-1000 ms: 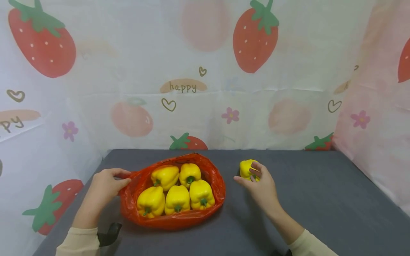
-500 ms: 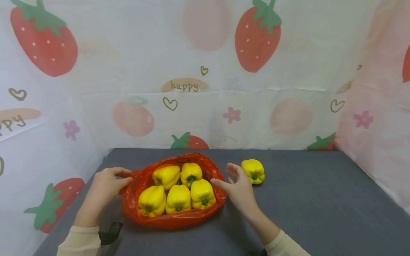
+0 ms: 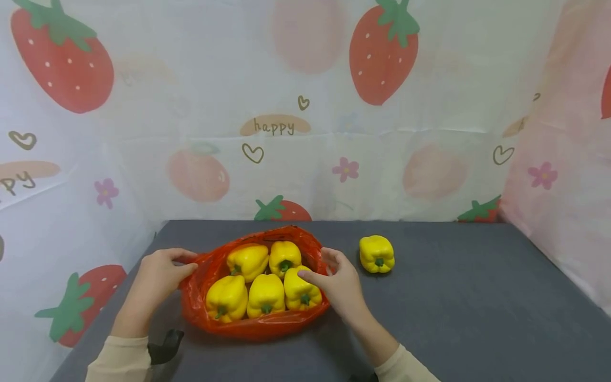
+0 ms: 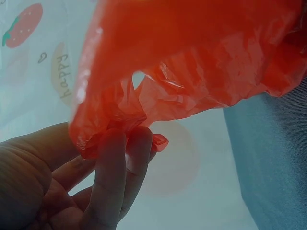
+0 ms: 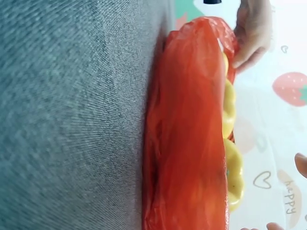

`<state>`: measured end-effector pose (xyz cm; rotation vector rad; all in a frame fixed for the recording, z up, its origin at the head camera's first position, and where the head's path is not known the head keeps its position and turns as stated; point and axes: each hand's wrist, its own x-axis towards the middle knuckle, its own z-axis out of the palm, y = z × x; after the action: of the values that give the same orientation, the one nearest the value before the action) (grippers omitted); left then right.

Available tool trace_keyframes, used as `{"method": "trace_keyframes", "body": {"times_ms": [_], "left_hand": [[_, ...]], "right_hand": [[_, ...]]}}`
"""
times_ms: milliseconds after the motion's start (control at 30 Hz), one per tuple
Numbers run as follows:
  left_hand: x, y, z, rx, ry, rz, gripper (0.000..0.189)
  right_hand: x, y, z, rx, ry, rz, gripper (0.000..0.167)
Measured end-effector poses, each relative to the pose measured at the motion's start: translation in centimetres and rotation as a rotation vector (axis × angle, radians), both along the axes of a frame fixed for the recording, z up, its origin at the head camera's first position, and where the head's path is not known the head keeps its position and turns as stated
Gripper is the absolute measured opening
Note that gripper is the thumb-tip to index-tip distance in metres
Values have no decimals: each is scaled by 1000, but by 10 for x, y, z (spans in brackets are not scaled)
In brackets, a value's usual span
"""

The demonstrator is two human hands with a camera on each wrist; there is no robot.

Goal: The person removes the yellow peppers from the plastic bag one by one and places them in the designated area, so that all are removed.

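A red plastic bag point(image 3: 253, 330) sits left of the middle of the grey table, its mouth spread wide. Inside lie several yellow bell peppers point(image 3: 265, 294), most with green stems showing. My left hand point(image 3: 159, 278) pinches the bag's left rim; the left wrist view shows the bunched film between thumb and fingers. Over the right rim is my right hand point(image 3: 345, 289), its thumb overlapping the front right pepper point(image 3: 297, 296) and its fingers loosely bent. The right wrist view shows its fingertips point(image 5: 301, 165) apart from the bag. Another yellow bell pepper point(image 3: 377, 254) lies on the table right of the bag.
The grey tabletop point(image 3: 453, 307) stretches to the right of the bag. A white cloth point(image 3: 305, 175) printed with strawberries, hearts and flowers hangs behind and along both sides. A black strap end point(image 3: 166, 347) hangs by the left wrist.
My right hand has moved left, from in front of the lone pepper to over the bag's right rim. The left hand keeps its pinch. The peppers have stayed in place.
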<state>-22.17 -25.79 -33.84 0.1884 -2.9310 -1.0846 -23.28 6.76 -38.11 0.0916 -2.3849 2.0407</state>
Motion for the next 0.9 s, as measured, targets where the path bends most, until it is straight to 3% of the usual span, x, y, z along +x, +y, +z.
{"method": "trace_keyframes", "body": {"times_ms": [567, 900], "left_hand": [[-1, -1, -1, -16, -10, 1, 36], [-1, -1, -3, -3, -12, -4, 35]], "right_hand": [[0, -6, -9, 59, -37, 52, 70], [-1, -8, -15, 145, -64, 61, 72]]}}
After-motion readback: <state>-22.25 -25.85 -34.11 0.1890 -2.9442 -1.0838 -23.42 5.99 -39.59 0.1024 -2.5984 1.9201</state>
